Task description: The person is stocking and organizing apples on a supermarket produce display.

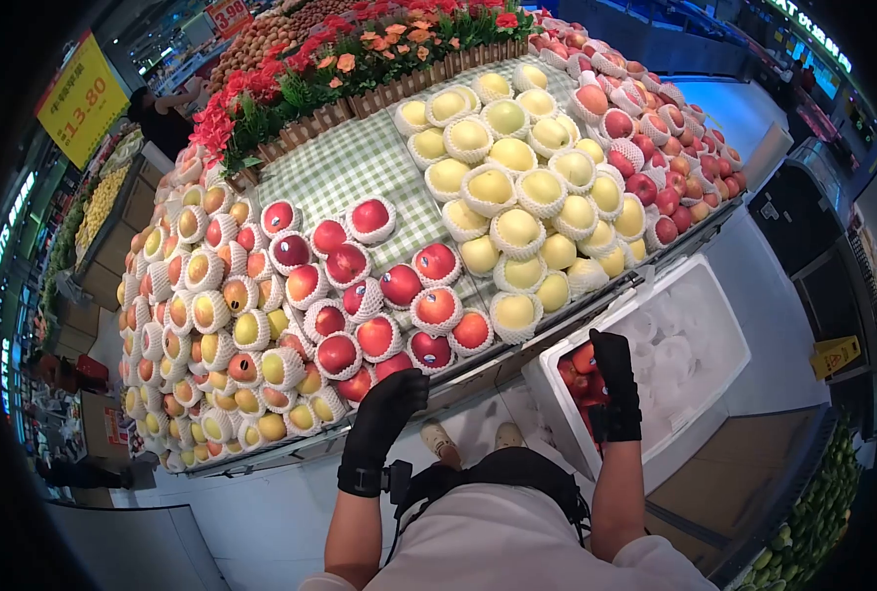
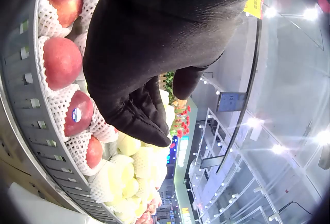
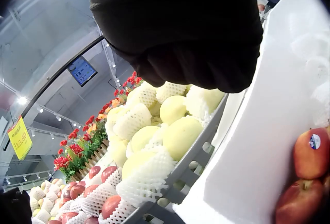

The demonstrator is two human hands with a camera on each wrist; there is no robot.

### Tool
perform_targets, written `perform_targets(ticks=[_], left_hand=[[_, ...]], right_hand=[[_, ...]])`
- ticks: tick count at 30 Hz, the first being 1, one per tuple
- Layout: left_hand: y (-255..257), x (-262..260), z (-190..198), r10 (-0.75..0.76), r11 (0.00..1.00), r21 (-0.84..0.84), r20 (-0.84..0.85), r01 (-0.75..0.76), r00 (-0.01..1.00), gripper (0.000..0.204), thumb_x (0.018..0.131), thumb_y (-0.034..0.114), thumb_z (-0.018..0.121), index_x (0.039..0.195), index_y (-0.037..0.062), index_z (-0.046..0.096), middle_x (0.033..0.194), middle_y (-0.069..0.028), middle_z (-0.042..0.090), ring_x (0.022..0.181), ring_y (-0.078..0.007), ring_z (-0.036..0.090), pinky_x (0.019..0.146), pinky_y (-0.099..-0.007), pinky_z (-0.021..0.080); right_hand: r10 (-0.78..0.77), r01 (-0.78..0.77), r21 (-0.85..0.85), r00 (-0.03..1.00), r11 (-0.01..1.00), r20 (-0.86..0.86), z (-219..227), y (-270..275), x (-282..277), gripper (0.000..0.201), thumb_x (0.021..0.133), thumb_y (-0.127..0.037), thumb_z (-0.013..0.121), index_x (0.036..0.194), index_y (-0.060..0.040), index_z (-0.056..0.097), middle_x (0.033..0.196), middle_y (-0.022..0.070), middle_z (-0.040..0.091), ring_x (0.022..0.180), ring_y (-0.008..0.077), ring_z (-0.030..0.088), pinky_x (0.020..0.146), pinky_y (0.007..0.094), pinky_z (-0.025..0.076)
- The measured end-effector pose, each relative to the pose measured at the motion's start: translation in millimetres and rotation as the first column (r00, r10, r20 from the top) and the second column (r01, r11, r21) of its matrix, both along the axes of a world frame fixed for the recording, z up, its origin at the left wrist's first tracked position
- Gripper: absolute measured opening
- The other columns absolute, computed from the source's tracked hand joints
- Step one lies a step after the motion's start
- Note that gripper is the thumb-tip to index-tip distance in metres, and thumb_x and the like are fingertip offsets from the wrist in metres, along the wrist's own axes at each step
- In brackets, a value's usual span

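My black-gloved left hand [image 1: 387, 419] is over the stand's front edge, beside red apples [image 1: 343, 353] in white foam nets. In the left wrist view the same hand [image 2: 165, 44] has bent fingers, its thumb apart, and nothing between them. Above a white foam box [image 1: 719, 310] is my gloved right hand [image 1: 616, 384], near bare red apples [image 1: 586, 360] at the box's left end. The right wrist view shows that hand [image 3: 180, 33] with its fingers curled close to the box wall [image 3: 237, 131]; their inner side is hidden, so contact is unclear.
Yellow netted fruit [image 1: 517, 229] is heaped right of the red apples, with mixed apples [image 1: 212, 305] at the left. Green checked cloth [image 1: 345, 172] lies behind, below a fence with flowers [image 1: 379, 49]. Empty foam nets [image 1: 670, 355] fill part of the box.
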State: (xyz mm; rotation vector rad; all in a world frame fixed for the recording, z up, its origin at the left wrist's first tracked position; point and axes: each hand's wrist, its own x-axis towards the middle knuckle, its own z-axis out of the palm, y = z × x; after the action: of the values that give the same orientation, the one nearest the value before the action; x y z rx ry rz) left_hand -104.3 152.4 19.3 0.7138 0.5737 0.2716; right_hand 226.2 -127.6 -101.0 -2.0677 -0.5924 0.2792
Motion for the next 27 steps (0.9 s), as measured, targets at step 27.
perform_targets(ticks=[27], left_hand=[[93,-87,11,0.158,0.967,0.178,0.143,-0.182,0.977,0.017,0.094,0.011,0.058,0.108,0.0013,0.057,0.103,-0.0060,0.061,0.097,-0.0156,0.058,0.088,-0.0294,0.049]], right_hand=[[0.262,-0.172,0.251,0.885,0.953,-0.386,78,176,-83,0.027,0.084,-0.006,0.062,0.111,0.0003,0.062,0.091,0.0079,0.068,0.080,0.0155,0.066,0.068,0.0274,0.053]])
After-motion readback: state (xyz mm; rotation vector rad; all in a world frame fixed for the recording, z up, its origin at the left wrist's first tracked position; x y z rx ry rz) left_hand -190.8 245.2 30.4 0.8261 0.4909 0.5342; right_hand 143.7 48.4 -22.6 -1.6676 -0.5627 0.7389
